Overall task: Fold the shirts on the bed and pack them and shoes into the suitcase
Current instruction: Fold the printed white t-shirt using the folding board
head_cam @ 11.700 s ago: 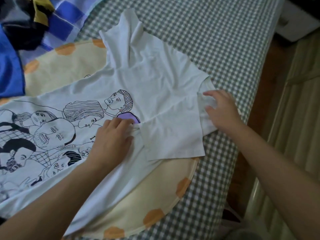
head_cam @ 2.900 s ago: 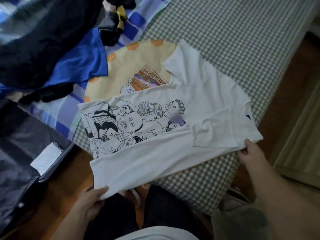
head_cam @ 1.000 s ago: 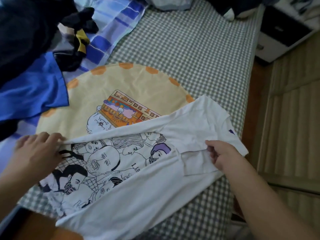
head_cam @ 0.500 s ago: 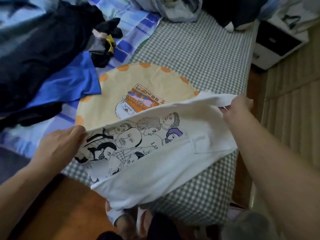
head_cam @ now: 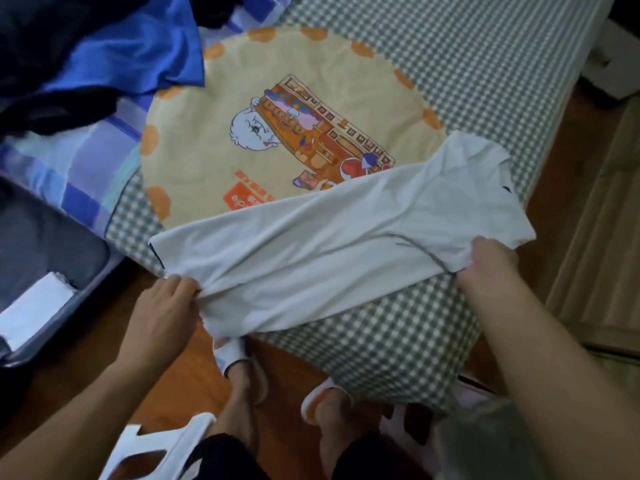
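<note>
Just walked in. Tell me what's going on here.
A person is folding a white shirt at the edge of the bed. The left hand grips its lower end, which hangs past the bed edge; the right hand grips the collar end. The shirt is folded into a long strip, plain side up, partly over a round yellow cushion. Blue and dark clothes lie unfolded further back. The open suitcase sits at the left on the floor.
</note>
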Demonstrator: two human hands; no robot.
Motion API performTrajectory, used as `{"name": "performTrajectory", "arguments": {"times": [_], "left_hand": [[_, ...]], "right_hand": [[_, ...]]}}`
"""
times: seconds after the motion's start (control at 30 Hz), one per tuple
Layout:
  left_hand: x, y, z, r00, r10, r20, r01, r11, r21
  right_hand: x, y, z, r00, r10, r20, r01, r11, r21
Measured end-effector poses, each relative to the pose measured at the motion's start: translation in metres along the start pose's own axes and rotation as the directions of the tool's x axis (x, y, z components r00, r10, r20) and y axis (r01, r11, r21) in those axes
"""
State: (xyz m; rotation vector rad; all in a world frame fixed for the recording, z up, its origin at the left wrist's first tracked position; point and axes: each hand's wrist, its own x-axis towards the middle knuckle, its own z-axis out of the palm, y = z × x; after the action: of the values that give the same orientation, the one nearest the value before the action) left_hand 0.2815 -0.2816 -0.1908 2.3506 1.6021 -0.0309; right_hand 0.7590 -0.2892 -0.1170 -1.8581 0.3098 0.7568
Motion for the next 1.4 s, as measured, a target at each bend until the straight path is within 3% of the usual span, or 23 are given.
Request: {"name": "performTrajectory", "arguments": {"times": [0.13,0.3,0.5,0.63,0.7,0.83,0.97,1.07,1.27,1.4], "left_hand": [[-0.018,0.015,-0.032,0.981,-0.114,-0.158,0.104,0.992,-0.072],[-0.057,0.037,-0.064,0.949,-0.149,-0.278,0.144,0.989,-0.038],[-0.067,0.044,0.008,0.984,-0.17,-0.046,0.173,0.982,0.073],[-0.055,0.051,0.046,0.955,-0.228,0.187,0.21,0.971,0.114],[-0.047,0.058,0.042,0.958,-0.2,0.207,0.184,0.978,0.094],[-0.038,0.069,0.016,0.998,-0.052,0.032,0.052,0.999,-0.004],[-0.025,0.078,0.016,0.981,0.185,0.053,-0.185,0.983,-0.011],[-0.02,0.07,0.024,0.973,0.224,0.045,-0.224,0.974,-0.004],[-0.033,0.05,0.024,0.986,0.162,-0.023,-0.164,0.979,-0.118],[-0.051,0.046,0.012,0.978,0.192,-0.076,-0.2,0.973,-0.115]], "right_hand": [[-0.018,-0.041,-0.01,0.966,-0.26,-0.008,0.26,0.965,-0.019],[-0.058,-0.06,-0.052,0.953,-0.288,0.098,0.279,0.956,0.094],[-0.018,0.021,-0.084,0.987,-0.162,0.004,0.161,0.986,0.038],[0.016,0.048,-0.089,1.0,-0.006,-0.012,0.007,1.0,0.023],[0.024,0.047,-0.092,1.0,0.027,0.015,-0.028,0.998,0.052],[0.028,0.04,-0.097,0.998,0.043,0.046,-0.048,0.99,0.131],[-0.022,0.016,-0.093,0.979,-0.203,0.019,0.198,0.97,0.143],[-0.047,0.011,-0.097,0.948,-0.317,-0.014,0.315,0.934,0.166],[-0.03,0.024,-0.092,0.977,-0.212,0.008,0.207,0.961,0.186],[-0.019,0.016,-0.089,0.979,-0.203,-0.004,0.197,0.944,0.264]]}}
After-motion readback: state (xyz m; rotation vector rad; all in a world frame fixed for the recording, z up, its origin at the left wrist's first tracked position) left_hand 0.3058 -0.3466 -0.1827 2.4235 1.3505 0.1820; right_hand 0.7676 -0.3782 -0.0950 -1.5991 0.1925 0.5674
